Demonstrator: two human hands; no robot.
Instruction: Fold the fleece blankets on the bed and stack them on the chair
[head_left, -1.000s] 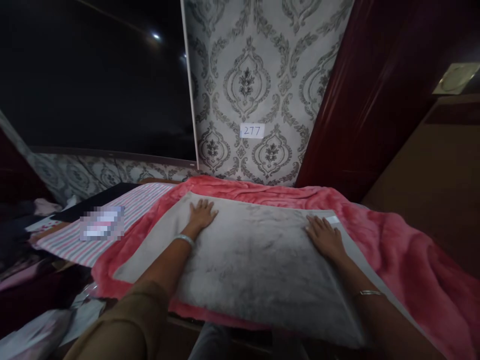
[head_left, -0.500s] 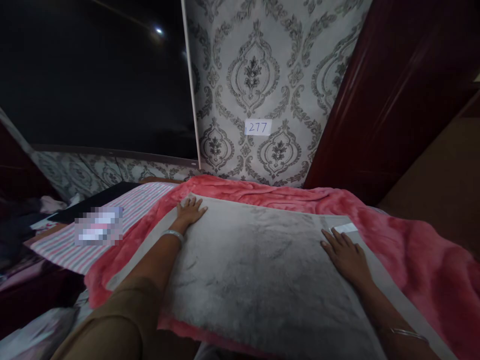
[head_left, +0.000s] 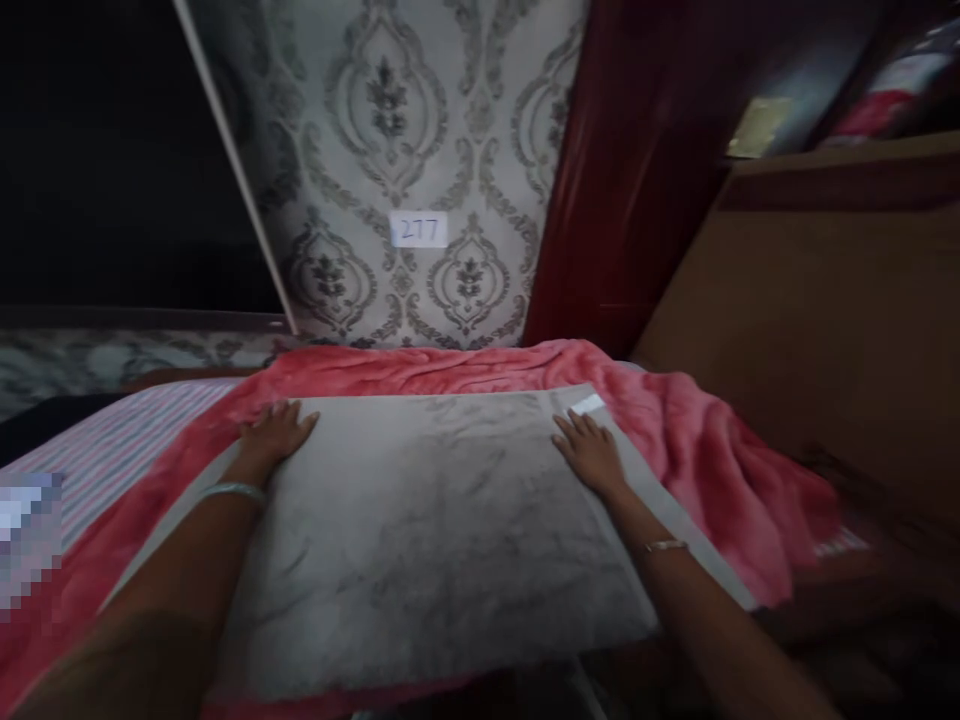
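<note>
A grey plush cloth point(head_left: 450, 520) with a smooth pale border lies spread over a pink fleece blanket point(head_left: 675, 430). My left hand point(head_left: 274, 435) rests flat on the cloth's far left corner, fingers spread, a bracelet on the wrist. At the far right corner my right hand point(head_left: 592, 450) presses down with its fingers apart, just below a small white label point(head_left: 587, 405). Neither hand grips anything. Both forearms reach across the sides of the cloth.
A striped cloth point(head_left: 142, 430) extends to the left beneath the blanket. Behind stand a patterned wall with a paper marked 277 point(head_left: 419, 230) and a dark television screen point(head_left: 127, 160). A dark red cabinet point(head_left: 592, 180) and a brown panel point(head_left: 817, 320) are on the right.
The camera view has turned to the right, so the scene shifts left and more of the right side shows. Both hands stay flat at the cloth's far corners.
</note>
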